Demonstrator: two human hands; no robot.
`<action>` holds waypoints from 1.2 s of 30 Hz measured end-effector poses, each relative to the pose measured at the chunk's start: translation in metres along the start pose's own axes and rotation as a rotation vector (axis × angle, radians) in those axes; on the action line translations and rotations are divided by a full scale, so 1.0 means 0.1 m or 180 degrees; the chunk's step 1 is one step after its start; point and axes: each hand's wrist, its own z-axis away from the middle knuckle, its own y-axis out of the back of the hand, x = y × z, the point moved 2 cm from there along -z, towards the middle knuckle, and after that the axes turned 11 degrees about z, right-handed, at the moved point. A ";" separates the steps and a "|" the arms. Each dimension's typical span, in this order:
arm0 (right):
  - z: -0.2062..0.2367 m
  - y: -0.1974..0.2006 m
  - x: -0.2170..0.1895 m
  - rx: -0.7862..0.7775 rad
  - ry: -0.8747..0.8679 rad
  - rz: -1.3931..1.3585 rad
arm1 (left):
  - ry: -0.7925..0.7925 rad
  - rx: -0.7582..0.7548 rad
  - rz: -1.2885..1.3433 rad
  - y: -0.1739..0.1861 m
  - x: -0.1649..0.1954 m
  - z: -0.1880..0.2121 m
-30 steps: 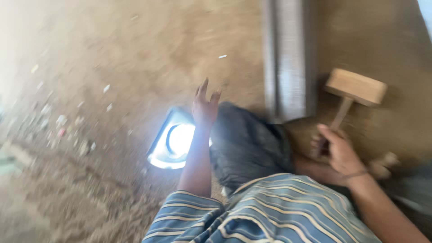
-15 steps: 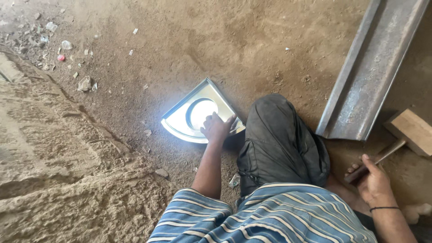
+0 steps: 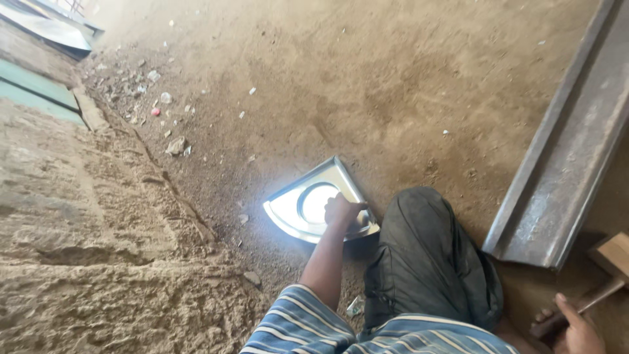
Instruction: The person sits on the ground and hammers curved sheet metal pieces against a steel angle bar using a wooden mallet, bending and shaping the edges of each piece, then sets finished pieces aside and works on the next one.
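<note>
Two hands in view, both engaged. Left hand [image 3: 342,211] closed down over shiny quarter-round metal tray [image 3: 308,210], fingers curled on its surface near the right corner, pressing it to the dirt floor [image 3: 367,85]; whether the edge is pinched cannot be told under the glare. Tray flat on the ground, just beside and left of bent knee in dark trousers [image 3: 426,255]. Right hand [image 3: 580,331] at lower right frame edge, wrapped around handle of wooden mallet [image 3: 606,269], head pale, lying low near the ground. Long grey steel channel [image 3: 563,157] slanting between knee and mallet, well apart from tray. Striped blue sleeve [image 3: 295,324] at bottom. Rough sandy ledge [image 3: 85,249] to left, small rubble [image 3: 173,145] beyond.
</note>
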 end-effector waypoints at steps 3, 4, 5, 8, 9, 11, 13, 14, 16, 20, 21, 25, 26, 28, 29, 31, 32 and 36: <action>-0.05 0.03 -0.03 0.0048 0.0015 -0.0053 | -0.0046 -0.0025 -0.0017 0.03 -0.03 0.00; -0.06 0.03 -0.03 0.0042 0.0053 -0.0085 | -0.0081 -0.0005 0.0011 0.04 -0.05 0.00; -0.07 0.02 -0.03 0.0035 0.0088 -0.0108 | -0.0108 0.0012 0.0043 0.04 -0.08 0.01; -0.09 0.01 -0.04 0.0107 0.0273 -0.0031 | -0.0167 0.0019 0.0080 0.03 -0.17 0.03; -0.09 0.01 -0.04 0.0113 0.0120 -0.0049 | -0.0188 0.0012 0.0084 0.04 -0.20 0.03; -0.11 0.02 -0.04 0.0111 -0.0178 -0.0080 | -0.0148 -0.0013 0.0191 0.07 -0.26 0.04; -0.14 0.06 -0.08 0.0102 0.0070 0.0378 | -0.0244 -0.0210 0.0534 0.14 -0.28 0.06; -0.16 0.07 -0.09 0.0103 0.0191 0.0599 | -0.0358 -0.0400 0.0824 0.18 -0.27 0.09; -0.20 0.07 -0.13 -0.0011 0.0852 0.1525 | -0.0715 -0.0706 0.1154 0.25 -0.19 0.19; -0.18 0.07 -0.32 0.0739 0.3213 0.1287 | -0.1569 -0.1255 0.1035 0.28 0.08 0.61; -0.15 0.07 -0.38 0.0969 0.3892 0.1025 | -0.1749 -0.1421 0.0941 0.24 0.17 0.75; -0.18 0.22 -0.75 0.0291 0.2184 0.1382 | -0.3811 -0.1740 0.0009 0.03 0.59 1.43; -0.18 0.25 -0.82 0.0294 0.1702 0.1306 | -0.3802 -0.1774 -0.0188 -0.01 0.68 1.56; -0.10 0.32 -1.00 0.0237 0.1333 0.1436 | -0.3866 -0.1936 -0.0549 -0.21 0.89 1.85; -0.05 0.31 -1.04 0.0171 0.1250 0.1572 | -0.3960 -0.1956 -0.0760 -0.31 0.98 1.95; 0.14 0.29 -1.00 0.0078 0.1197 0.2022 | -0.4196 -0.1980 -0.1155 -0.46 1.08 2.09; 0.24 0.25 -0.94 0.0047 0.1207 0.2285 | -0.4168 -0.1868 -0.1406 -0.50 1.08 2.09; 0.51 -0.01 -0.52 0.0300 0.1309 0.3214 | -0.4245 -0.1630 -0.0729 -0.54 1.02 2.12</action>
